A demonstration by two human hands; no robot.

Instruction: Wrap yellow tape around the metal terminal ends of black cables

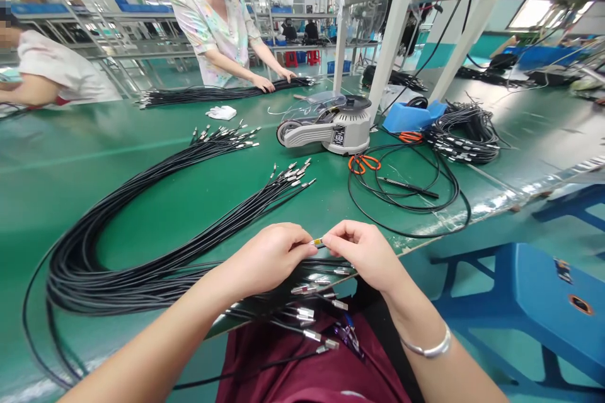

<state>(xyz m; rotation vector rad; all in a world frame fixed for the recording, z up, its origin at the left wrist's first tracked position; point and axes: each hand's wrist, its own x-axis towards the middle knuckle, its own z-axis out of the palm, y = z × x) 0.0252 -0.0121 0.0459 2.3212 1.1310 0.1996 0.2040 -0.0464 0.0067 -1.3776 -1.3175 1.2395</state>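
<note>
While a thick bundle of black cables [75,264] is looped across the left of the green table [151,214], a second bundle [212,96] is being handled on the far side by a co-worker [227,31]. Now to the near middle — a small silvery piece [318,242] with a yellow patch is pinched at its left end by the thumb and fingers of the left hand [271,258]. Its long axis is laid roughly left to right, tipped slightly farther at the right, and it is bridged squarely between both hands, so neither can be called nearer. Metal tips [307,313] are strung out below, past the near edge. Just right, the other end is grasped by the fingertips of the right hand [357,249] — whether a cable is attached cannot be told. Beyond, a round grey machine [347,129] is stationed; farther right, orange handles [363,164], a coil of cables [466,132] and a blue stool [558,283] are seen.
</note>
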